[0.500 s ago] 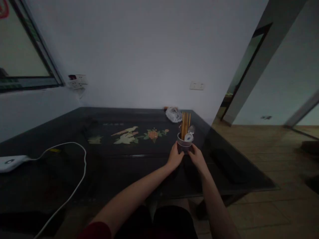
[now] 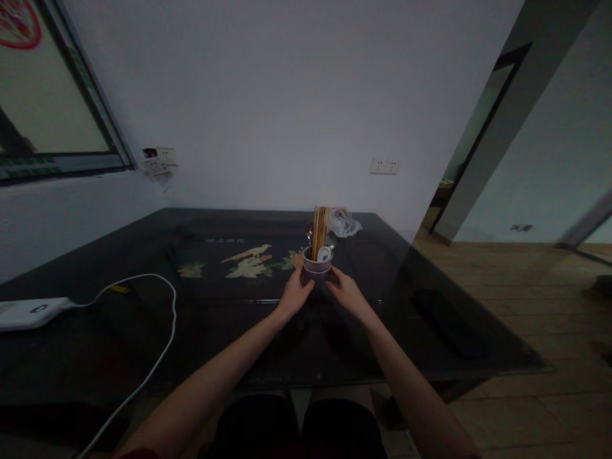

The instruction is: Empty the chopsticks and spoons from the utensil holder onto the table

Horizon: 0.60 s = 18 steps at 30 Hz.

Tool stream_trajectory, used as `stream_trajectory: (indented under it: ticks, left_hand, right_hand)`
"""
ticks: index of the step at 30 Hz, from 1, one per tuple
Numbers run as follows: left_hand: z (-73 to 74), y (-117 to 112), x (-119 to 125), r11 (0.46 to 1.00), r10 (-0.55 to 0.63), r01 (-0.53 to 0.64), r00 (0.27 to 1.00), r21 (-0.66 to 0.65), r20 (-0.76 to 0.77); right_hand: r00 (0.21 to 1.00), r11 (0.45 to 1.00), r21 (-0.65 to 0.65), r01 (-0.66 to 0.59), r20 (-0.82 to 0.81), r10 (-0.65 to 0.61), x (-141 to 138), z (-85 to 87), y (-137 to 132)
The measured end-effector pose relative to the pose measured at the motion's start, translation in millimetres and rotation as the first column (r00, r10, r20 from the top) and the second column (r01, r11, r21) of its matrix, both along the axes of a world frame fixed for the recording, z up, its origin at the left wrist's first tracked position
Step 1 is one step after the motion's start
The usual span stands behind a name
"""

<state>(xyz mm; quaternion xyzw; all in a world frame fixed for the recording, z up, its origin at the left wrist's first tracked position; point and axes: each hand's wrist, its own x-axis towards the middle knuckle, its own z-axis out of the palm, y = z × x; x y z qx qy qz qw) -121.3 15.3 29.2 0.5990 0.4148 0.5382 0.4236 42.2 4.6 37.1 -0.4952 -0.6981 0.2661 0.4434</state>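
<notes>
A small dark cup (image 2: pixel 316 270) stands on the black table (image 2: pixel 201 331) and holds several wooden chopsticks (image 2: pixel 320 231) and a white spoon (image 2: pixel 324 254). My left hand (image 2: pixel 295 294) grips the cup's left side and my right hand (image 2: pixel 345 292) grips its right side, fingers curled round it. The cup sits just right of the painted bird and flower picture (image 2: pixel 248 261) on the tabletop.
A crumpled clear plastic bag (image 2: pixel 345 223) lies behind the cup near the wall. A white device (image 2: pixel 29 312) with a white cable (image 2: pixel 157 331) lies at the table's left. A dark flat object (image 2: pixel 447 322) rests at the right. Wooden floor lies beyond the right edge.
Both hands have slid the cup with chopsticks to the left, towards the painted picture. The plastic bag now shows to the cup's right instead of its left.
</notes>
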Motion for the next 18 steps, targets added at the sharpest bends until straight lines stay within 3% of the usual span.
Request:
stream_trajectory:
  ticks: [6, 13, 18]
  left_hand:
    - [-5.8, -6.0, -27.5, 1.0, -0.015, 0.015, 1.0, -0.018, 0.02]
    - [-14.2, -14.0, -28.3, 1.0, -0.005, 0.005, 1.0, -0.017, -0.011]
    - [-17.0, -17.6, -30.1, 1.0, -0.016, 0.016, 1.0, -0.003, -0.021]
  right_hand:
    - [0.997, 0.998, 0.002, -0.065, -0.049, 0.065, -23.1, -13.1, -2.5]
    - [0.999, 1.0, -0.012, 0.002, -0.034, -0.002, -22.3, -22.4, -8.0]
    - [1.0, 1.0, 0.01, -0.019, -0.024, 0.019, -22.0, -22.1, -11.4]
